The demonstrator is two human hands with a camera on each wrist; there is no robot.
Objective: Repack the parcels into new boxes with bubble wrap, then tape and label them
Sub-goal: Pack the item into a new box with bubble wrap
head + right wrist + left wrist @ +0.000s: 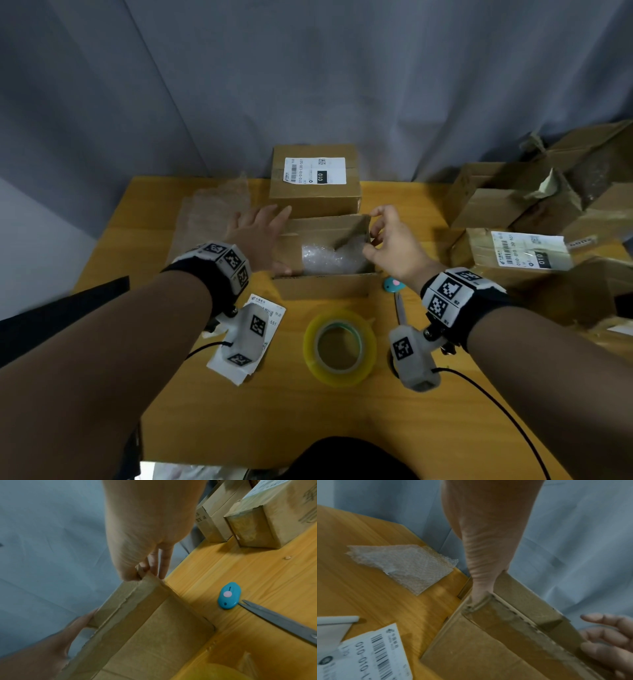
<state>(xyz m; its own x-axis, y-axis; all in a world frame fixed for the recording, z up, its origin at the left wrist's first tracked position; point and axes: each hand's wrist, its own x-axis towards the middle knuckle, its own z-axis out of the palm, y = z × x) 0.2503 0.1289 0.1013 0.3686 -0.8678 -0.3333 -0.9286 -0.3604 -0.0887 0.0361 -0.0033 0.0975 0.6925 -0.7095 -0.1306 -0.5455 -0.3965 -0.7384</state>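
Note:
An open brown cardboard box [322, 291] stands mid-table with a bubble-wrapped bundle [329, 257] inside. My left hand [257, 233] lies along the box's left side, fingers straight against the left flap [488, 615] and thumb at the near corner. My right hand [390, 240] pinches the top edge of the right flap [147, 586] between thumb and fingers. The right wrist view shows that pinch at the box's corner. A yellowish tape roll [339, 347] lies in front of the box. White shipping labels [267, 318] lie at its front left.
A sealed, labelled box [315, 192] sits right behind the open one. A loose bubble-wrap sheet [212, 209] lies at the back left. A blue cutter [393, 285] and scissors [400, 308] lie right of the box. Piled cartons [513, 205] and a labelled parcel [513, 253] fill the right side.

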